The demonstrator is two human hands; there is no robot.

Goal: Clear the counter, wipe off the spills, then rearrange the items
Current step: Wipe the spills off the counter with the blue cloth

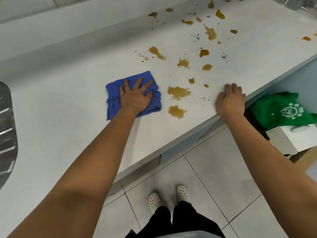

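Note:
A folded blue cloth (pixel 115 93) lies flat on the white counter (pixel 68 103). My left hand (pixel 135 96) presses down on the cloth with fingers spread. Just right of the cloth are several brown spills (pixel 177 92), with more spreading toward the far right (pixel 210 32), mixed with small black specks (pixel 203 99). My right hand (pixel 230 100) rests palm down on the counter's front edge, fingers curled, holding nothing.
A steel sink drainboard (pixel 6 131) sits at the left edge. Below the counter on the right are a green bag (pixel 281 109) and a white box (pixel 288 140). The floor is grey tile (pixel 214 177); my white shoes (pixel 169 197) stand there.

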